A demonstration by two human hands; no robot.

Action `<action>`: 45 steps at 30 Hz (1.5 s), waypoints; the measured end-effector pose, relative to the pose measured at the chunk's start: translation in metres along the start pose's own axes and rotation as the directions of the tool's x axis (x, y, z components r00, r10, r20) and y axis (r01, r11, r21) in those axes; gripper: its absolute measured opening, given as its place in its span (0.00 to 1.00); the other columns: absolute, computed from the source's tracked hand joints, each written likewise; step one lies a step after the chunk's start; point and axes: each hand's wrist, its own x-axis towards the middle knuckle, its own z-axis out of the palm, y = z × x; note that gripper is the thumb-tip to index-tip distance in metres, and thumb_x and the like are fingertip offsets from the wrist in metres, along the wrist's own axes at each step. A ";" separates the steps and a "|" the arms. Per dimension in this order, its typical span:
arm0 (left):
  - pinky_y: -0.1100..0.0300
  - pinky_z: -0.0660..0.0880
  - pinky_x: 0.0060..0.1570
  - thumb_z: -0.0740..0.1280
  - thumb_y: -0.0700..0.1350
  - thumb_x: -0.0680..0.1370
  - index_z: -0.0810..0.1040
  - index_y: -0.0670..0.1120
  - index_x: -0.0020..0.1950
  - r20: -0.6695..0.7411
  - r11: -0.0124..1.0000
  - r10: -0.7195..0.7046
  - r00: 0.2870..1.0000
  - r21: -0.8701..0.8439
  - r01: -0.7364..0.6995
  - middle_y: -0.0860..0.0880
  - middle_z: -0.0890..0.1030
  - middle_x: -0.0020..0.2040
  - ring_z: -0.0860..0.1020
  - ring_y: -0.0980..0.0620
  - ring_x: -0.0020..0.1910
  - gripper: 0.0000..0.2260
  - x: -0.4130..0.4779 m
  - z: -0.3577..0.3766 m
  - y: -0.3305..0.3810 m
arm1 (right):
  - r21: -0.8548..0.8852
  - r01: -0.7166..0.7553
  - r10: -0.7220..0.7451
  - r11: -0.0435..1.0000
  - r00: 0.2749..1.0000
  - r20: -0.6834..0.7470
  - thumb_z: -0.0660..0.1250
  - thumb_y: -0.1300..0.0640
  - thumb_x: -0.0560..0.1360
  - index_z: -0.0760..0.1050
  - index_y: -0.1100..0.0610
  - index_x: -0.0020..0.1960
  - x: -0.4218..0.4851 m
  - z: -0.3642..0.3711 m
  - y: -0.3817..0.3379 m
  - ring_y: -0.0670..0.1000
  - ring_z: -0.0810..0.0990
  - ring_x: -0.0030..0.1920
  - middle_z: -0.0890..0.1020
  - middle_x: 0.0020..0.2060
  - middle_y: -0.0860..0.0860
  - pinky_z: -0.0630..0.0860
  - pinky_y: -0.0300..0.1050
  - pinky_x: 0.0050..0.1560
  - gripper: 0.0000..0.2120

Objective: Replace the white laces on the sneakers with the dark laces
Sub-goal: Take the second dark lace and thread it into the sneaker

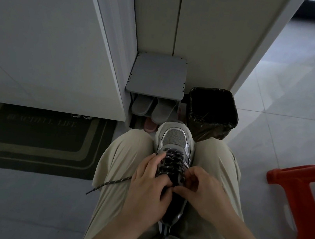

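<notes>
Underfoot, a glossy floor of large pale square tiles takes up most of the view. Flat white cabinet panels rise from it at the far side. A dark rectangular doormat with lighter border bands and faint lettering lies on the floor on the left. The person's legs, in soft beige trousers, run up the middle with the knees close together. A red moulded plastic stool stands at the right edge of the floor. Beyond the knees sit a square black bin with a crinkled liner and a small grey shelf rack, its flat top bare, with smooth grey slippers tucked beneath.

The sneaker lies lengthwise in the groove between the thighs, toe pointing away, grey mesh toe framed by shiny silver overlays and a white rubber rim. A speckled, rope-textured dark lace crisscrosses its eyelets, one loose end trailing over the left thigh. The left hand grips the sneaker's left side, fingers curled over the lacing. The right hand, fingers tightly bent, pinches the dark lace at the near eyelets.
</notes>
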 end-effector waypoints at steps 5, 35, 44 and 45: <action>0.54 0.59 0.68 0.60 0.55 0.72 0.75 0.52 0.37 0.006 1.000 0.008 1.000 0.003 -0.008 0.53 0.61 0.74 0.52 0.54 0.74 0.09 -0.006 -0.008 -0.001 | 0.045 0.018 -0.018 0.999 1.000 -0.005 0.74 0.50 0.68 0.74 0.50 0.44 0.000 -0.001 0.001 0.42 0.75 0.35 0.78 0.35 0.45 0.70 0.32 0.37 0.11; 0.67 0.73 0.46 0.61 0.58 0.74 0.72 0.51 0.38 -0.012 0.981 -0.068 0.998 -0.183 0.065 0.59 0.76 0.51 0.73 0.64 0.49 0.12 0.000 -0.026 -0.007 | -0.322 0.246 -0.268 0.914 0.963 -0.025 0.59 0.50 0.78 0.65 0.50 0.43 0.008 -0.010 0.001 0.47 0.71 0.33 0.73 0.33 0.44 0.62 0.40 0.40 0.06; 0.74 0.71 0.44 0.67 0.47 0.76 0.77 0.59 0.48 0.034 0.958 -0.182 0.983 -0.219 0.185 0.65 0.77 0.43 0.76 0.66 0.48 0.06 0.002 -0.043 -0.022 | -0.453 0.336 -0.398 0.826 0.916 -0.045 0.58 0.47 0.76 0.68 0.48 0.41 0.014 -0.016 0.002 0.46 0.77 0.32 0.77 0.33 0.43 0.71 0.42 0.41 0.07; 0.73 0.71 0.45 0.66 0.47 0.76 0.79 0.57 0.49 0.028 0.955 -0.194 0.981 -0.225 0.195 0.64 0.78 0.44 0.76 0.65 0.47 0.05 0.003 -0.044 -0.023 | -0.436 0.343 -0.403 0.832 0.914 -0.050 0.59 0.46 0.76 0.70 0.48 0.42 0.014 -0.016 -0.001 0.46 0.77 0.35 0.78 0.36 0.42 0.69 0.41 0.42 0.07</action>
